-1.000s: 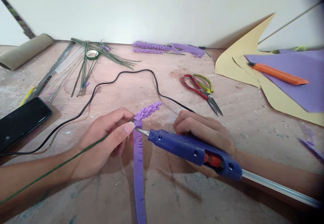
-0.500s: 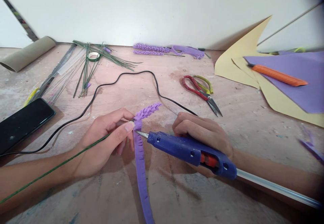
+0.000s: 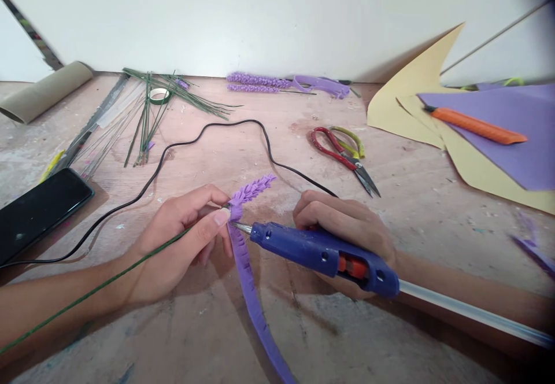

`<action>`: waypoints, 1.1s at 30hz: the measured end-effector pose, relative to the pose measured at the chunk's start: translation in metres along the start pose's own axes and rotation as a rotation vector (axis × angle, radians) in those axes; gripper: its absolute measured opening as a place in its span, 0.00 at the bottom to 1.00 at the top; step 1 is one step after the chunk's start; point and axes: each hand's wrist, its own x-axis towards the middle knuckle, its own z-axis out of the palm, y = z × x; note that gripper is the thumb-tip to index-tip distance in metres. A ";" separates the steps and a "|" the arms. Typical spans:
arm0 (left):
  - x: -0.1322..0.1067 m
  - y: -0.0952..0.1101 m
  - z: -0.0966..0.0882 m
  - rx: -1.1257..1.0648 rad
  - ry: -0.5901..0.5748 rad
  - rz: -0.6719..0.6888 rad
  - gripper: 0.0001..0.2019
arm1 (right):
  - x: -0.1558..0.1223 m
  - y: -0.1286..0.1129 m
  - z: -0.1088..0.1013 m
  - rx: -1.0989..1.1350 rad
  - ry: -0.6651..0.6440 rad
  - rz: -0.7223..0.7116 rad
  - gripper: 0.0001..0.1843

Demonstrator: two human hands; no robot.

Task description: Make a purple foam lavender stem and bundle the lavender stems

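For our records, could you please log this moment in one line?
left hand: pinching green stem; right hand: holding glue gun; nozzle: at purple strip

things are ringing the flower spike at the clock's centre
the left hand is holding its base from 8 o'clock, the strip is hanging toward 6, and the right hand is gripping the glue gun at 4. the cable is arching from 9 over 12 to 3, with other spikes lying behind it at 12. stems and a tape roll are lying at 10, the phone at 9. scissors are lying between 2 and 3; farther out, the knife is resting on layered sheets.
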 end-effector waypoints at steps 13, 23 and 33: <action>0.001 0.002 0.002 -0.023 -0.007 -0.026 0.13 | 0.002 -0.001 0.000 -0.007 -0.012 -0.004 0.09; -0.003 0.002 0.000 -0.090 0.076 0.039 0.11 | -0.005 0.009 -0.034 -0.393 -0.102 0.095 0.07; -0.003 0.002 -0.003 -0.008 -0.137 0.061 0.16 | 0.028 -0.001 -0.068 -0.547 -0.110 0.152 0.13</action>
